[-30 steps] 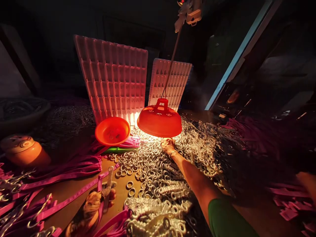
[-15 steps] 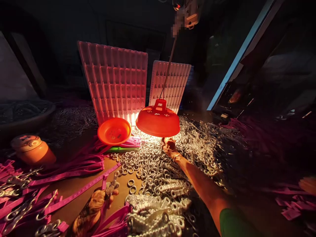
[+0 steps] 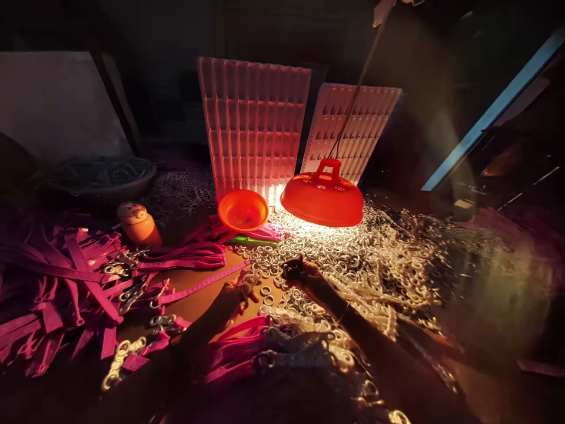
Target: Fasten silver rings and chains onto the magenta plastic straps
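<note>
My left hand (image 3: pixel 237 299) is closed around a pink strap (image 3: pixel 207 281), and pale metal links or rings show at its fingertips. Just to the right, my right hand (image 3: pixel 304 273) is held over the edge of a heap of metal rings (image 3: pixel 353 250). Its fingers are pinched together in shadow, and what they hold cannot be made out. Two loose rings (image 3: pixel 265 291) lie on the brown surface between the hands. Below them are pink straps (image 3: pixel 238 341) beside bundled pale metal chains (image 3: pixel 326 335).
A red lamp shade (image 3: pixel 322 197) hangs low over the rings. Behind stand two ribbed panels (image 3: pixel 258 118). An orange bowl (image 3: pixel 243 211), an orange jar (image 3: pixel 140 227) and a pile of pink straps (image 3: pixel 57 288) are at the left. A wide basin (image 3: pixel 101 179) stands farther back.
My right hand has drawn back from beneath the lamp toward my left hand. The view has swung left, so the lamp, bowl and panels appear farther right.
</note>
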### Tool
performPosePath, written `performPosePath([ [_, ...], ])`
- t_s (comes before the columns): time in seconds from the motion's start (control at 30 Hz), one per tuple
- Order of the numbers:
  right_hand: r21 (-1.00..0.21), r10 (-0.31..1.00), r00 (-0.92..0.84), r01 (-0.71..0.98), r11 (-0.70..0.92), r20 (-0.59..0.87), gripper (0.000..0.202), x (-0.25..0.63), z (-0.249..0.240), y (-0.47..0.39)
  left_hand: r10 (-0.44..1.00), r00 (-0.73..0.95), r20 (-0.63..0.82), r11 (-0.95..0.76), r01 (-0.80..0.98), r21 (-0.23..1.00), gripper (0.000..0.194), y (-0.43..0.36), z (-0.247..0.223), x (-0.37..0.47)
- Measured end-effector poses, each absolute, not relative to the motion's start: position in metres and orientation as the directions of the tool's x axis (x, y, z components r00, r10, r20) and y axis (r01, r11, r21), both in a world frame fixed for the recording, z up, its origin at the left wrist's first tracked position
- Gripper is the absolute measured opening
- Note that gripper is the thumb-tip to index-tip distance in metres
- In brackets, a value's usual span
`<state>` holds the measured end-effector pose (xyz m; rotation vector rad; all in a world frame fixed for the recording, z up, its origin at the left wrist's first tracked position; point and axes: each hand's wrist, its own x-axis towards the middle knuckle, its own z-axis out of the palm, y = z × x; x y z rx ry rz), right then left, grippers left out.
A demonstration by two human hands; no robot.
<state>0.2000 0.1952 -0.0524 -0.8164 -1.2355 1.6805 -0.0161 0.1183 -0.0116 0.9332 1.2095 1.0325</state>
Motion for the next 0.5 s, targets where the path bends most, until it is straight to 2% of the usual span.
performPosePath([
  [0.17, -0.917, 0.849, -0.525, -0.308, -0.252, -0.057, 0.034, 0.164, -0.049, 0.189, 0.943, 0.118, -0.311, 0.331, -0.247, 0.911, 0.038, 0.122, -0.017, -0.009],
  [0.3, -0.896, 0.805, -0.58, -0.286, -0.34, -0.121, 0.031, 0.15, -0.047, 0.183, 0.94, 0.103, -0.326, 0.341, -0.241, 0.909, 0.049, 0.123, -0.015, -0.005],
  [0.4, -0.875, 0.784, -0.603, -0.292, -0.387, -0.146, 0.024, 0.146, -0.046, 0.178, 0.938, 0.119, -0.326, 0.346, -0.239, 0.907, 0.046, 0.124, -0.019, -0.006],
  [0.5, -0.842, 0.762, -0.621, -0.301, -0.448, -0.183, 0.023, 0.143, -0.047, 0.175, 0.942, 0.168, -0.29, 0.33, -0.316, 0.89, 0.039, 0.125, -0.032, -0.011],
])
